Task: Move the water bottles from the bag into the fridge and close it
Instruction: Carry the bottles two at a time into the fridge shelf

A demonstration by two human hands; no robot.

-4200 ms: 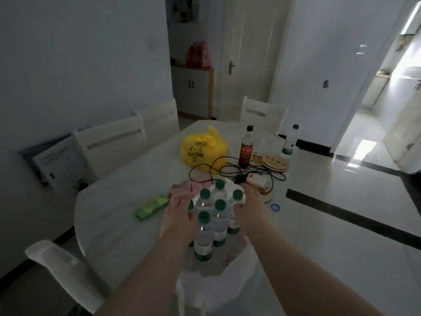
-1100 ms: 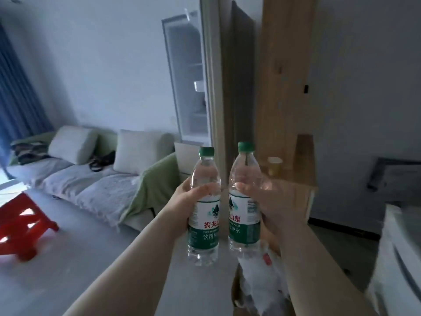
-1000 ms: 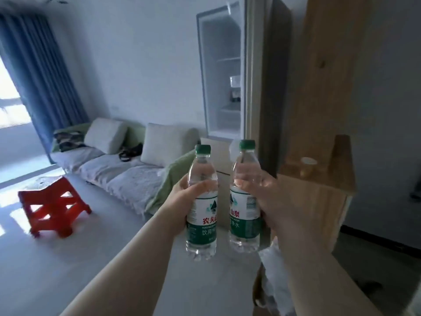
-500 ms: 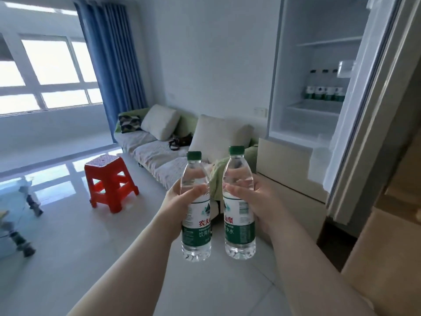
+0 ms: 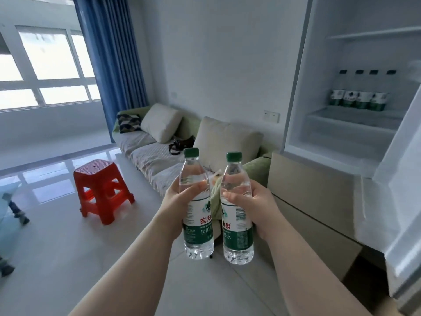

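Note:
I hold two clear water bottles with green caps and green labels upright in front of me. My left hand grips the left water bottle around its middle. My right hand grips the right water bottle the same way. The fridge stands open at the right, its white inside lit. Several more bottles stand in a row at the back of a fridge shelf. The open fridge door hangs at the far right, close to my right arm. The bag is out of view.
A sofa with cushions lines the far wall, left of the fridge. A red plastic stool stands on the tiled floor at the left. Blue curtains and a large window fill the upper left. Beige fridge drawers sit below the open compartment.
I have turned from the table and walked to the fridge with a bottle in each hand. The open fridge compartment is now larger and nearer at the right.

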